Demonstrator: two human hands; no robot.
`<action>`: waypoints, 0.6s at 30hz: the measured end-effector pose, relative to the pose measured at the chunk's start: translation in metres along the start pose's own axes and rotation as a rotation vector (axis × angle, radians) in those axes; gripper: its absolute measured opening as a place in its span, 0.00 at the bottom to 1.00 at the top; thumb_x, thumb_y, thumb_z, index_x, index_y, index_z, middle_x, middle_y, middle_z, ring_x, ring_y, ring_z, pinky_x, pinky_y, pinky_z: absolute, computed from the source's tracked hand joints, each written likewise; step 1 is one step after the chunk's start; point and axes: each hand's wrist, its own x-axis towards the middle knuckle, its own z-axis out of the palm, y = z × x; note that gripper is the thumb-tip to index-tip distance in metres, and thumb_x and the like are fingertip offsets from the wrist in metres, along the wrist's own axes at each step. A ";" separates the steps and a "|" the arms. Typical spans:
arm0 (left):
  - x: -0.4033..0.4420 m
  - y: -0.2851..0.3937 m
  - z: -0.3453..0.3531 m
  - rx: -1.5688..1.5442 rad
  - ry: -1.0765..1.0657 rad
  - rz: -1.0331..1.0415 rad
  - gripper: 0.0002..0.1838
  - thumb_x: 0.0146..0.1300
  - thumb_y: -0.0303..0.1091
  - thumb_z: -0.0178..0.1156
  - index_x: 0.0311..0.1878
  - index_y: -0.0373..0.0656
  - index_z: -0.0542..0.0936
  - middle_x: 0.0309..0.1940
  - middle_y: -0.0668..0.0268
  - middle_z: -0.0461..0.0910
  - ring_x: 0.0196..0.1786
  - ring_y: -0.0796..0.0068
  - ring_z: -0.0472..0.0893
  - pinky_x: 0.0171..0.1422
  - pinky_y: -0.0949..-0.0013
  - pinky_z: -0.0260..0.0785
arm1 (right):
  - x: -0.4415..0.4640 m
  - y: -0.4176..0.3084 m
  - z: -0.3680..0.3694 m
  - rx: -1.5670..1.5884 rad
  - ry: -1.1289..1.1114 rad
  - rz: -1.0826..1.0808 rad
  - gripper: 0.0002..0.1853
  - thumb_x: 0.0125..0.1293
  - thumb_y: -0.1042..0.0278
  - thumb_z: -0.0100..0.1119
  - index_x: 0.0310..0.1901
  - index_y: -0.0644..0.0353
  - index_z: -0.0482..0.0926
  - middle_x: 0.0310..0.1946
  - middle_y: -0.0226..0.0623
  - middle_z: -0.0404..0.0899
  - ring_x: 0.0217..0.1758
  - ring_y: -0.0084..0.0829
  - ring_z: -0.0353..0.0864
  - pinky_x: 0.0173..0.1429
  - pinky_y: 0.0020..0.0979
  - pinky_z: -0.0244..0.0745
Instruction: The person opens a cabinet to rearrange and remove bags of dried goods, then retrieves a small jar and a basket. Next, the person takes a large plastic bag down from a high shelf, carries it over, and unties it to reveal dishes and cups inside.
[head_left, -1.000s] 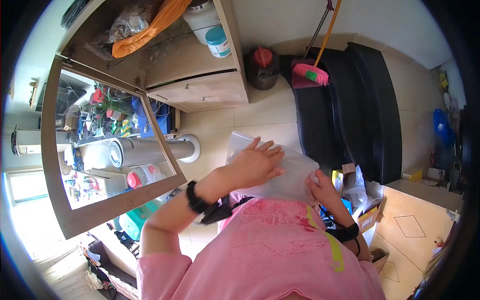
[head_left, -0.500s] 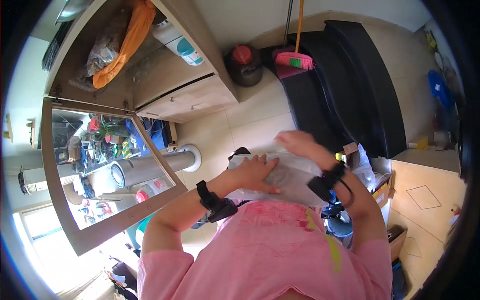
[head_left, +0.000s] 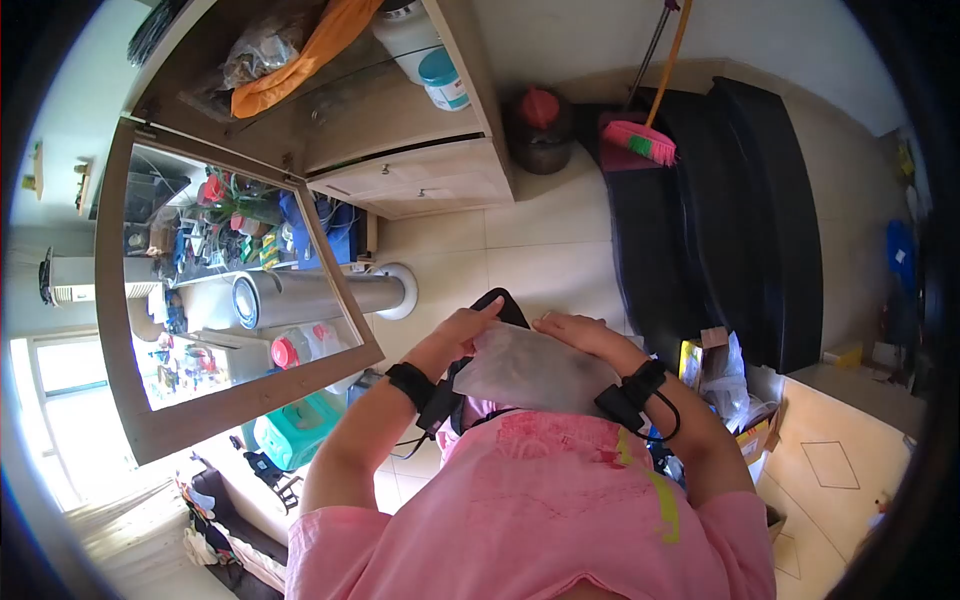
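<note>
Tiled floor (head_left: 550,232) fills the far middle; wooden cabinet (head_left: 470,75) far left with its glass door (head_left: 265,395) swung open toward the near side, black steps (head_left: 650,230) far right with a pink broom (head_left: 640,142) at their far end. Main item: translucent bag (head_left: 540,375), held up in the near middle, just in front of the pink shirt (head_left: 550,490). Changes over the last second: left hand (head_left: 465,328) was spread flat across the bag, right hand (head_left: 585,332) had the right edge; half a second ago the right was off the bag and blurred. Now both are at the far edge, close together but apart. Dark flat item (head_left: 512,308) with rounded corners now sticks out well past that edge; a second ago none of it showed there. Left is closed on it, thumb over its face. Right is bent inward, thumb at the bag's far edge; other fingers hidden, can't tell if it's pinching. Net for the handling: work has moved from the bag's face to its far edge, both hands engaged. Can't tell if the dark item is inside the bag or behind it.
</note>
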 end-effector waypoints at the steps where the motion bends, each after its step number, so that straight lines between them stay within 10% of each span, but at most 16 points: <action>1: 0.000 -0.002 -0.003 -0.210 -0.078 0.035 0.25 0.62 0.47 0.65 0.53 0.35 0.75 0.41 0.59 0.80 0.47 0.64 0.81 0.46 0.60 0.76 | -0.004 -0.011 -0.003 -0.109 0.028 0.093 0.40 0.63 0.23 0.37 0.57 0.52 0.75 0.56 0.47 0.76 0.63 0.45 0.70 0.63 0.70 0.51; 8: 0.006 0.014 0.011 -0.174 -0.100 0.722 0.26 0.59 0.30 0.65 0.59 0.37 0.69 0.41 0.57 0.82 0.42 0.68 0.82 0.45 0.68 0.75 | 0.011 -0.015 0.000 -0.275 0.489 -0.185 0.30 0.64 0.39 0.57 0.58 0.54 0.72 0.43 0.39 0.81 0.52 0.38 0.78 0.56 0.55 0.67; 10: 0.005 0.019 0.012 0.121 -0.109 0.661 0.29 0.59 0.32 0.65 0.62 0.39 0.67 0.42 0.54 0.83 0.44 0.66 0.82 0.48 0.67 0.74 | 0.049 0.004 0.009 0.685 0.136 -0.365 0.22 0.67 0.53 0.60 0.56 0.56 0.73 0.41 0.31 0.80 0.46 0.26 0.77 0.54 0.33 0.72; 11: 0.012 0.015 0.013 0.126 -0.104 0.671 0.29 0.59 0.32 0.65 0.62 0.39 0.67 0.42 0.54 0.83 0.44 0.66 0.82 0.48 0.67 0.74 | 0.056 0.008 0.011 0.682 0.140 -0.376 0.22 0.67 0.53 0.60 0.56 0.56 0.73 0.41 0.31 0.80 0.46 0.26 0.77 0.54 0.33 0.72; 18: 0.009 0.001 0.019 0.375 0.602 0.884 0.22 0.55 0.45 0.68 0.44 0.37 0.78 0.30 0.52 0.82 0.38 0.58 0.83 0.43 0.60 0.74 | 0.042 -0.015 0.012 0.317 0.423 -0.405 0.10 0.65 0.66 0.62 0.40 0.64 0.79 0.31 0.29 0.80 0.35 0.19 0.77 0.41 0.26 0.74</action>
